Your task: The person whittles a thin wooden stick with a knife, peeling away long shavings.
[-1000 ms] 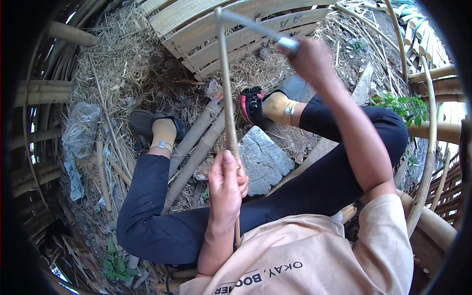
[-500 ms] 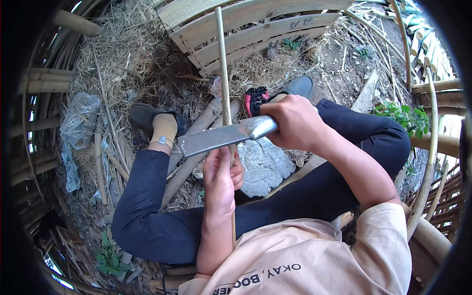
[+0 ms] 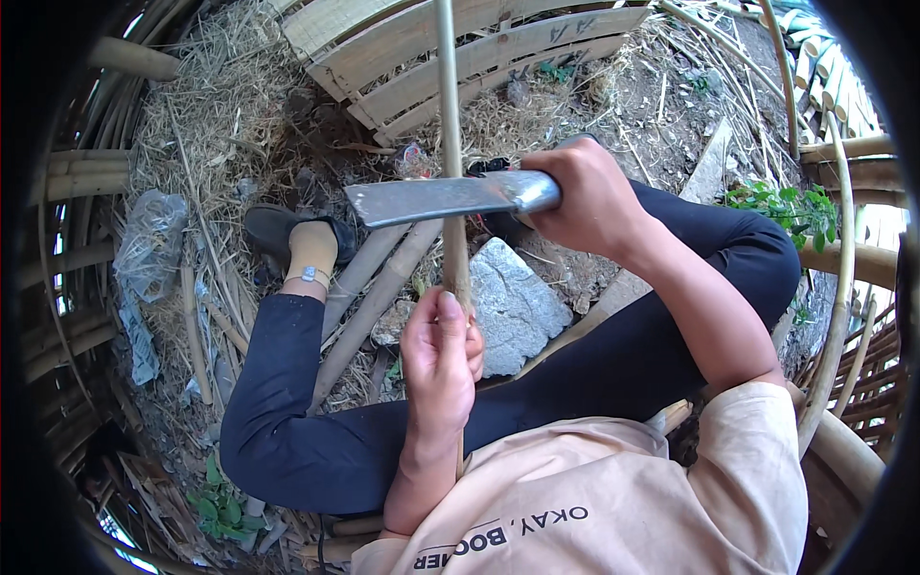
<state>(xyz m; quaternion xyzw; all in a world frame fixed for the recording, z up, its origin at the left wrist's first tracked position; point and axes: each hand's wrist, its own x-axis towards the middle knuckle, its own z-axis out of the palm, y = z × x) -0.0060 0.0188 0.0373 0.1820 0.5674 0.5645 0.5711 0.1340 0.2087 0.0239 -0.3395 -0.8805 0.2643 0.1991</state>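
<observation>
My left hand (image 3: 443, 347) is closed around a long, thin wooden stick (image 3: 449, 105), which runs from my lap up past the top of the picture. In my right hand (image 3: 585, 199) is the metal handle of a machete (image 3: 431, 199) with a broad, square-ended blade. The blade lies across the stick, above my left hand, pointing left. Whether its edge bites into the wood cannot be made out. Below the blade, the stick looks darker and rougher than above it. Behind my left hand, a large grey rock (image 3: 513, 309) rests on the ground.
A slatted wooden crate (image 3: 479, 72) stands ahead. Bamboo poles (image 3: 379, 292) lie between my legs, near straw (image 3: 220, 125). Crumpled clear plastic (image 3: 151, 244) is at left. Green plants (image 3: 791, 211) grow at right, beside bamboo rails (image 3: 853, 264). Cut bamboo pieces (image 3: 832, 72) are piled far right.
The machete has moved up along the stick, away from my left hand, and its blade has turned closer to level. My left hand keeps its grip on the stick.
</observation>
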